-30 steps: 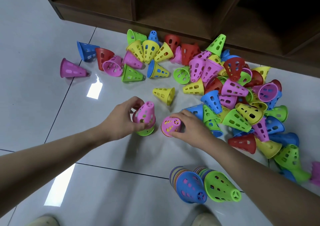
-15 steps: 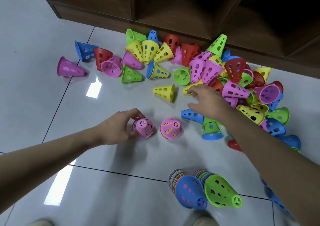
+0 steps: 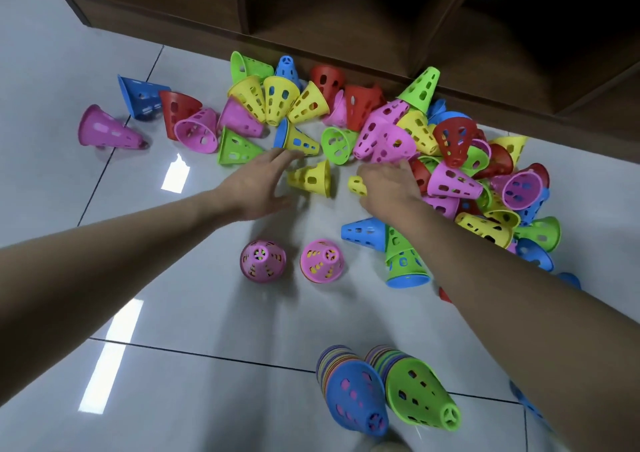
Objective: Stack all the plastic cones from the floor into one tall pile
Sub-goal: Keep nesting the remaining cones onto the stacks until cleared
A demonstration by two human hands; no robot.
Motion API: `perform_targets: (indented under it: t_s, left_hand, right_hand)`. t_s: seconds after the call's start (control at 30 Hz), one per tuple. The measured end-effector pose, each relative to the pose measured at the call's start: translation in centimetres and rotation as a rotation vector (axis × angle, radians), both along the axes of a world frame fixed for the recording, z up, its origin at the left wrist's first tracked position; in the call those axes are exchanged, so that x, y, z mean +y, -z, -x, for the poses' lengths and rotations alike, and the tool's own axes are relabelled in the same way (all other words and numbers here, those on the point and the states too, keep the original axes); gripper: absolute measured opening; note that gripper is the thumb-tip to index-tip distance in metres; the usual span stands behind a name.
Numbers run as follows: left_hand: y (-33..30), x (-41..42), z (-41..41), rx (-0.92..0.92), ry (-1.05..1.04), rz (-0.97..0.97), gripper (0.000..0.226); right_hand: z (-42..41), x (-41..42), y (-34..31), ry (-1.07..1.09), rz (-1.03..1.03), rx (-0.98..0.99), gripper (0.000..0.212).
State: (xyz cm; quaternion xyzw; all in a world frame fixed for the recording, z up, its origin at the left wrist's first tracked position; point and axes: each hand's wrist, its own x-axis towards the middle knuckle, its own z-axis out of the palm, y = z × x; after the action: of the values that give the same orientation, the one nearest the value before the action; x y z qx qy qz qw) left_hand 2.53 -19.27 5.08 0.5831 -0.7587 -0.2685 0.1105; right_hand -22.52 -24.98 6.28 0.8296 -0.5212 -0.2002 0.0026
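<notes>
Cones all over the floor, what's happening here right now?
A person is gathering scattered cones for stacking. The left hand reaches open toward a yellow cone lying on its side; the right hand is on another yellow cone. Two short pink-topped stacks stand upright, and two taller stacks stand nearer.

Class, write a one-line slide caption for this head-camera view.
Both hands reach into scattered plastic cones: left hand open beside a yellow cone, right hand on another.
</notes>
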Motion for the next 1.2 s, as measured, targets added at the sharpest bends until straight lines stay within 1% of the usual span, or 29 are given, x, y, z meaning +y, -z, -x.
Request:
perform_targets:
  t_s: [0.07, 0.13, 0.23, 0.3, 0.33, 0.4, 0.47, 0.53, 0.6, 0.67, 0.77, 0.9, 0.97, 1.07, 1.2]
  left_hand:
    - [0.0, -1.4, 1.1, -0.008, 0.017, -0.026, 0.087]
    - [0.4, -2.1, 2.2, -0.051, 0.054, -0.032, 0.084]
    - [1.2, -2.2, 3.1, -0.125, 0.072, -0.046, 0.076]
    - [1.7, -2.1, 3.3, -0.146, 0.056, -0.047, 0.074]
    - [2.0, -2.1, 3.4, -0.147, 0.044, -0.056, 0.075]
    - [2.2, -2.1, 3.6, -0.131, 0.017, -0.087, 0.081]
    - [2.2, -2.1, 4.0, -0.087, 0.007, -0.116, 0.089]
    - [2.0, -2.2, 4.5, -0.037, 0.033, -0.111, 0.099]
    - [1.7, -2.2, 5.1, -0.051, 0.075, -0.087, 0.102]
    - [1.3, -2.2, 5.6, -0.116, 0.115, -0.056, 0.097]
    - [1.0, -2.1, 6.2, -0.199, 0.151, -0.042, 0.082]
    - [1.1, -1.7, 5.5, -0.182, 0.122, -0.085, 0.072]
    - [1.0, -1.3, 4.3, -0.116, 0.085, -0.111, 0.070]
    - [0.4, -0.5, 1.7, -0.037, 0.033, -0.126, 0.073]
    - [-1.3, 0.8, -2.1, -0.035, -0.018, -0.099, 0.083]
  right_hand:
    - [0.2, 0.4, -0.4, 0.046, -0.003, -0.147, 0.040]
    - [0.7, 1.3, -1.0, 0.060, 0.008, -0.299, 0.047]
    - [1.7, 3.0, -2.2, 0.055, 0.159, -0.598, 0.046]
    - [2.0, 4.2, -3.4, 0.115, 0.194, -0.807, 0.044]
    - [1.9, 4.9, -4.1, 0.178, 0.172, -0.910, 0.043]
    - [1.5, 6.3, -5.5, 0.360, 0.065, -1.093, 0.041]
    - [1.2, 7.5, -6.7, 0.494, -0.017, -1.202, 0.036]
    - [1.1, 8.6, -7.5, 0.539, -0.056, -1.252, 0.026]
    - [1.3, 9.7, -7.9, 0.517, -0.071, -1.276, 0.024]
    - [1.7, 10.7, -7.9, 0.529, -0.099, -1.285, 0.020]
    - [2.1, 12.1, -7.3, 0.527, -0.160, -1.290, 0.024]
    - [2.3, 13.6, -6.1, 0.493, -0.231, -1.248, 0.029]
    - [2.3, 14.0, -5.4, 0.453, -0.255, -1.239, 0.030]
    - [2.3, 14.2, -4.5, 0.323, -0.277, -1.186, 0.032]
    - [2.1, 14.3, -3.0, 0.166, -0.258, -1.099, 0.037]
